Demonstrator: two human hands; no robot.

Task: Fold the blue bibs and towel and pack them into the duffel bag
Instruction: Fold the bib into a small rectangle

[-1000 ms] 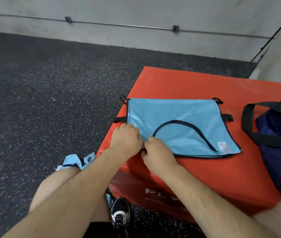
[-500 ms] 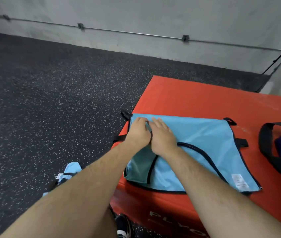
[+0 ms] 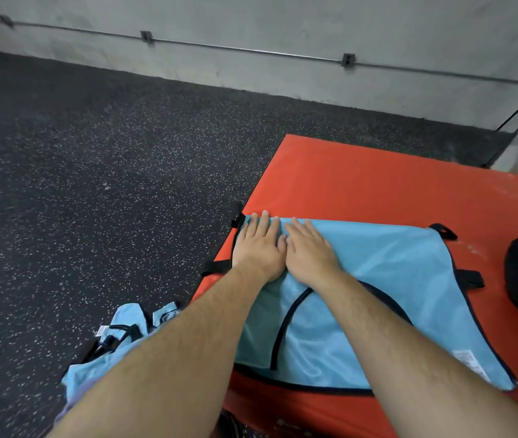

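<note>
Head view shows the left hand (image 3: 259, 248) and right hand (image 3: 310, 251) laid side by side, thumbs touching, on the far left corner of a blue bib (image 3: 393, 279). The fingers (image 3: 264, 222) are straight and lightly spread, palms down, pinching nothing. This flat press looks meant to set a crease and push air out of the slippery fabric, so that the layers stay put instead of springing open.

The bib lies spread on a red padded box (image 3: 378, 184), near its left edge. Its black neck trim (image 3: 283, 327) curves out from under the right forearm, and a white label (image 3: 469, 363) shows by the near right corner. It appears doubled over at least once, so the fold is probably in its middle stage and a further fold likely remains.

A crumpled heap of more blue bibs (image 3: 118, 339) sits at lower left beside the left forearm, over the speckled floor (image 3: 93, 184). Whether it rests on the floor or on the person's lap cannot be told. It is well apart from the bag, presumably waiting its turn.

The duffel bag (image 3: 516, 286) stands on the box at the right edge of the frame, just beside the bib. Only a black strap loop and a sliver of navy cloth show. Its opening and contents are out of view, so what is packed cannot be told. No towel is plainly visible.
</note>
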